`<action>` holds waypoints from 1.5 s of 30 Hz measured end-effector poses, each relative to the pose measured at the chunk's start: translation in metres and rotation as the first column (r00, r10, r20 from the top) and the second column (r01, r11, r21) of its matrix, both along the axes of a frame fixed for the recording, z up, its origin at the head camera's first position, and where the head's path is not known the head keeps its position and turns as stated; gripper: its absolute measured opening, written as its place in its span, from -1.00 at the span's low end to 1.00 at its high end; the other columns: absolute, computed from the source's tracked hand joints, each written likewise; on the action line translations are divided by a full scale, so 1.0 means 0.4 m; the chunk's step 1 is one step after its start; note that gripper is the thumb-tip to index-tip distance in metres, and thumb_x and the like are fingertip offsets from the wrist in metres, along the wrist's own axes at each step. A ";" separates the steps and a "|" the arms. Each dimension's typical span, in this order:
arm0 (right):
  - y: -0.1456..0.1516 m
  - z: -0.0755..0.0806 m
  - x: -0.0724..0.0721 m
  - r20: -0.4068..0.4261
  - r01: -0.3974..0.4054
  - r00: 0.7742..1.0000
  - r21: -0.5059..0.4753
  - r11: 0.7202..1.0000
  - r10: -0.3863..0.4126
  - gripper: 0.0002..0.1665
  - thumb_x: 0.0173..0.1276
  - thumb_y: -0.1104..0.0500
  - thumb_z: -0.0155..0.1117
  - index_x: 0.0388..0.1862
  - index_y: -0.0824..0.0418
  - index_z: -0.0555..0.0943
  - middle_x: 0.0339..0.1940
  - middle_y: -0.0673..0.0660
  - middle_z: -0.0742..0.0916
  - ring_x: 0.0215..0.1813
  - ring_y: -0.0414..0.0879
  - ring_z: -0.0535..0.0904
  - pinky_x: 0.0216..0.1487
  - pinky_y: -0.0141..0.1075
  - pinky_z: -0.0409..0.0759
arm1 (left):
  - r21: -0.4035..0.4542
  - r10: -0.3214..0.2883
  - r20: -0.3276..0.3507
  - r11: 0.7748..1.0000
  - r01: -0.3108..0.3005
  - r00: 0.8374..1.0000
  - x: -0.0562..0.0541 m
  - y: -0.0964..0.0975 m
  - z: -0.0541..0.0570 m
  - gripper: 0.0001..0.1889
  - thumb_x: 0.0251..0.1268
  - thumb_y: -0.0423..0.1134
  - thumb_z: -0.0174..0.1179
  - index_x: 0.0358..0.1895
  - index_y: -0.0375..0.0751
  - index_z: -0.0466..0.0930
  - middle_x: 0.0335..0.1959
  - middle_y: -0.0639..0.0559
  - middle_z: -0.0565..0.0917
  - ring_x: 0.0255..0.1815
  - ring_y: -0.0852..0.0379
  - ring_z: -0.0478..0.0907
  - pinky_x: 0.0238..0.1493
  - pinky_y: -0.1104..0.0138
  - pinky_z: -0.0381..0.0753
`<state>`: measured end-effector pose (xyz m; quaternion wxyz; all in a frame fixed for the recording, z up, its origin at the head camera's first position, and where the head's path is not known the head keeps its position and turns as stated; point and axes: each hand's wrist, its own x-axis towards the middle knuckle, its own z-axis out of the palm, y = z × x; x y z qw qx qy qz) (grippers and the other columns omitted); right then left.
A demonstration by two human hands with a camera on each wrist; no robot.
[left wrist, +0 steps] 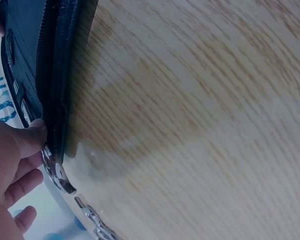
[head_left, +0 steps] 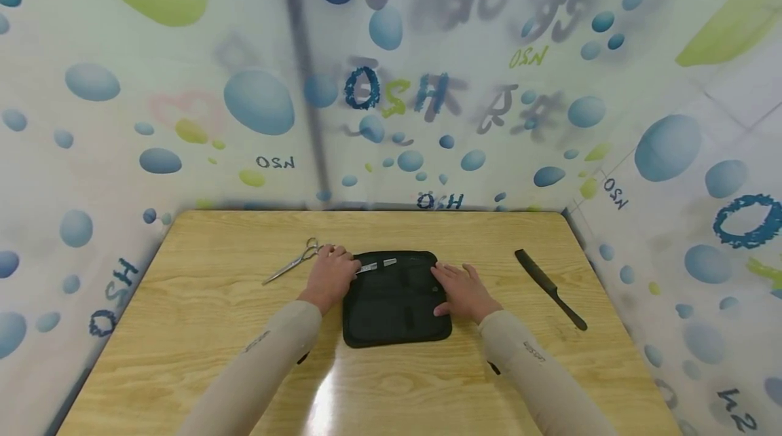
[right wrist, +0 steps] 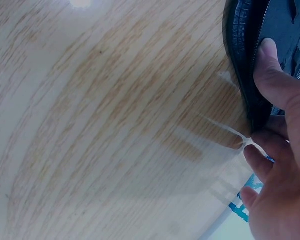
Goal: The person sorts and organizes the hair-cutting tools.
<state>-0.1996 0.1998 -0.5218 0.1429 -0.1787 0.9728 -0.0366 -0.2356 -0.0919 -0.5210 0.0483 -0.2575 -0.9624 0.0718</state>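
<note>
A black zip case (head_left: 394, 317) lies spread on the wooden table in front of me. At its upper left edge, my left hand (head_left: 332, 276) grips the rim, thumb on the zip border in the left wrist view. A shiny metal handle (left wrist: 56, 172) sticks out beside that thumb. Silver metal pieces (head_left: 389, 261) show in the case's upper part; the hand hides what joins them. On the opposite side my right hand (head_left: 467, 293) holds the right rim, its thumb (right wrist: 270, 60) on the inner face and fingers at the outer edge. Silver scissors (head_left: 293, 265) lie left of the case.
A black comb (head_left: 550, 290) with a handle lies on the right side of the table (head_left: 391, 395). Behind the table's far edge stands a wall (head_left: 201, 49) covered with blue and green patterns; another patterned wall rises at the right.
</note>
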 end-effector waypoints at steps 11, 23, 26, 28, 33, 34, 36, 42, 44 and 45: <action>0.000 -0.004 0.001 -0.007 0.001 1.000 0.005 1.000 -0.001 0.07 0.10 -0.23 0.43 0.50 0.18 0.26 0.53 0.14 0.35 0.54 0.04 0.24 0.54 0.13 -0.01 | 0.004 -0.006 0.004 1.000 0.006 1.000 -0.002 0.002 -0.003 -0.88 0.26 -0.08 0.29 -0.18 0.08 0.72 -0.16 0.12 0.74 -0.03 0.07 0.56 0.23 0.05 0.40; -0.004 0.003 0.015 -0.012 -0.011 1.000 0.008 1.000 0.011 0.03 0.11 -0.24 0.42 0.46 0.19 0.32 0.48 0.17 0.42 0.51 0.07 0.27 0.52 0.15 0.02 | 0.018 -0.022 0.018 1.000 0.022 1.000 -0.011 0.003 -0.009 -0.84 0.29 -0.10 0.27 -0.11 0.06 0.72 -0.13 0.12 0.74 0.01 0.07 0.57 0.25 0.06 0.43; -0.006 0.004 0.019 -0.023 -0.015 1.000 0.003 1.000 0.015 0.03 0.11 -0.25 0.42 0.46 0.20 0.33 0.47 0.17 0.43 0.51 0.07 0.28 0.52 0.16 0.04 | 0.029 -0.020 0.024 0.999 0.019 1.000 -0.013 0.001 -0.012 -0.84 0.29 -0.11 0.27 -0.10 0.06 0.72 -0.12 0.12 0.74 0.03 0.08 0.56 0.26 0.06 0.42; -0.008 0.003 0.021 -0.031 -0.012 0.999 0.002 1.000 0.012 0.02 0.10 -0.24 0.43 0.45 0.20 0.33 0.47 0.17 0.43 0.50 0.07 0.28 0.52 0.16 0.04 | 0.036 -0.025 0.023 0.999 0.025 0.999 -0.013 0.002 -0.013 -0.84 0.29 -0.11 0.27 -0.11 0.05 0.72 -0.12 0.12 0.74 0.03 0.08 0.56 0.25 0.06 0.42; -0.013 0.005 0.024 -0.035 -0.010 0.999 0.006 1.000 0.011 0.02 0.10 -0.23 0.43 0.45 0.20 0.34 0.47 0.16 0.43 0.50 0.06 0.29 0.52 0.15 0.05 | 0.045 -0.038 0.016 0.998 0.038 0.999 -0.012 0.007 -0.013 -0.85 0.29 -0.11 0.27 -0.12 0.04 0.71 -0.13 0.11 0.73 0.01 0.07 0.56 0.21 0.06 0.42; -0.014 0.005 0.024 -0.034 -0.011 0.999 0.007 1.000 0.011 0.02 0.11 -0.23 0.42 0.45 0.20 0.33 0.48 0.16 0.43 0.51 0.06 0.29 0.52 0.14 0.05 | 0.044 -0.037 0.015 0.998 0.036 0.999 -0.011 0.008 -0.014 -0.85 0.30 -0.11 0.27 -0.12 0.04 0.71 -0.13 0.11 0.73 0.01 0.06 0.55 0.20 0.06 0.41; -0.018 0.009 0.025 -0.031 -0.011 0.999 0.011 1.000 0.011 0.02 0.11 -0.23 0.42 0.46 0.20 0.33 0.48 0.15 0.43 0.51 0.05 0.29 0.52 0.14 0.04 | 0.042 -0.029 0.018 0.999 0.029 0.999 -0.011 0.009 -0.016 -0.85 0.31 -0.11 0.25 -0.12 0.04 0.71 -0.12 0.11 0.73 0.01 0.06 0.55 0.21 0.06 0.40; -0.021 0.021 0.028 -0.029 -0.003 1.000 0.015 1.000 0.003 0.01 0.10 -0.21 0.43 0.45 0.20 0.34 0.47 0.16 0.43 0.51 0.05 0.29 0.53 0.13 0.05 | 0.052 -0.010 0.023 0.999 0.009 1.000 -0.012 0.013 -0.021 -0.83 0.32 -0.10 0.24 -0.09 0.06 0.72 -0.10 0.13 0.73 0.04 0.07 0.54 0.25 0.05 0.39; -0.020 0.021 0.028 -0.022 0.002 1.000 0.015 1.000 -0.002 0.01 0.11 -0.21 0.43 0.46 0.20 0.33 0.48 0.16 0.42 0.51 0.05 0.28 0.53 0.13 0.04 | 0.065 -0.009 0.030 0.998 0.007 1.000 -0.013 0.013 -0.024 -0.82 0.31 -0.10 0.24 -0.08 0.07 0.73 -0.10 0.13 0.73 0.05 0.06 0.54 0.26 0.04 0.38; -0.020 0.021 0.028 -0.022 0.002 1.000 0.013 1.000 -0.002 0.01 0.11 -0.20 0.43 0.45 0.20 0.33 0.48 0.16 0.42 0.51 0.05 0.29 0.53 0.13 0.04 | 0.070 -0.009 0.033 0.998 0.006 0.999 -0.013 0.013 -0.024 -0.81 0.31 -0.10 0.24 -0.07 0.08 0.73 -0.10 0.13 0.74 0.06 0.06 0.54 0.26 0.03 0.38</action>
